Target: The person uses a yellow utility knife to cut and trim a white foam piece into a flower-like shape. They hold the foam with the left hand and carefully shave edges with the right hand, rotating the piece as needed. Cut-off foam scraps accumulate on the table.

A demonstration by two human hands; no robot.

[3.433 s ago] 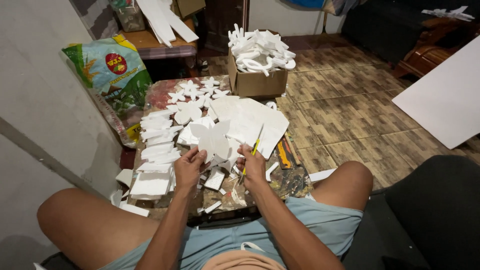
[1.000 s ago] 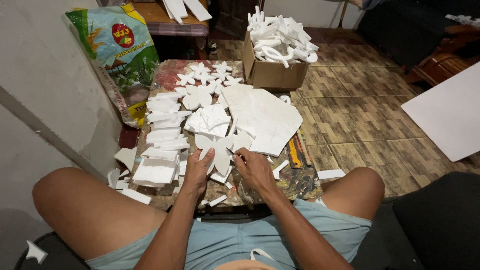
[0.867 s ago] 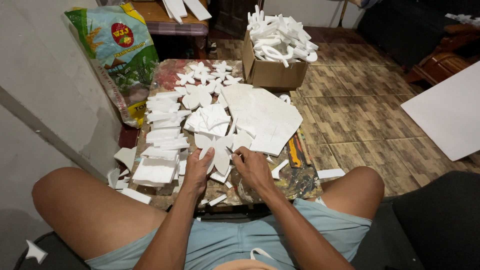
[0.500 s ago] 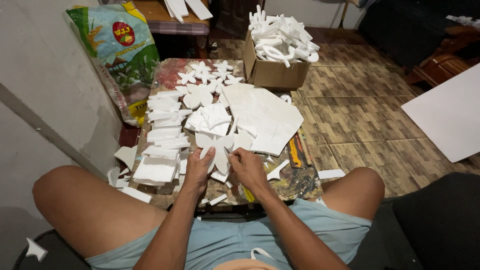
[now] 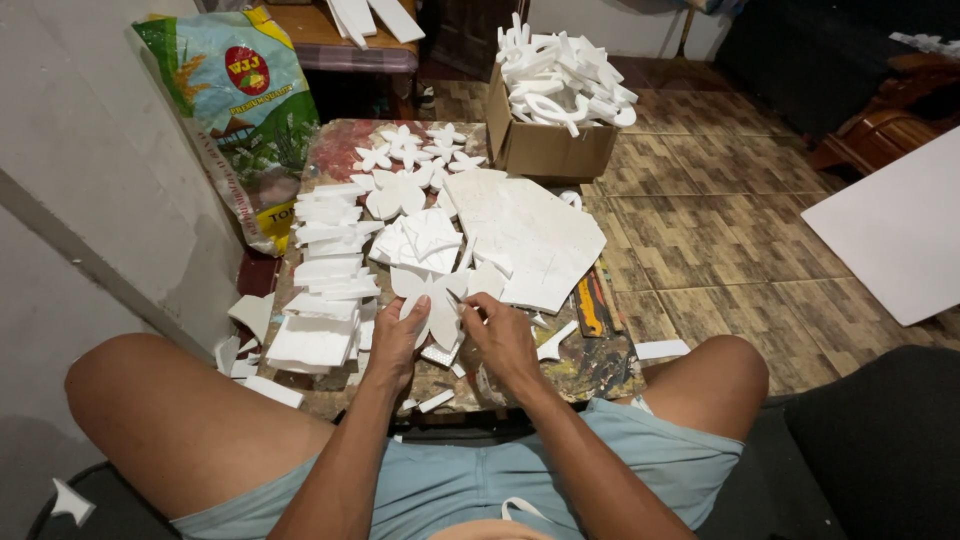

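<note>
Both hands [image 5: 455, 335] have edged closer on the foam flower [image 5: 432, 296].

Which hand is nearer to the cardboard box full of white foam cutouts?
Right. The right hand lies below and slightly left of the brown cardboard box of white foam cutouts; the left hand is farther left, on the white flower-shaped foam piece.
</note>
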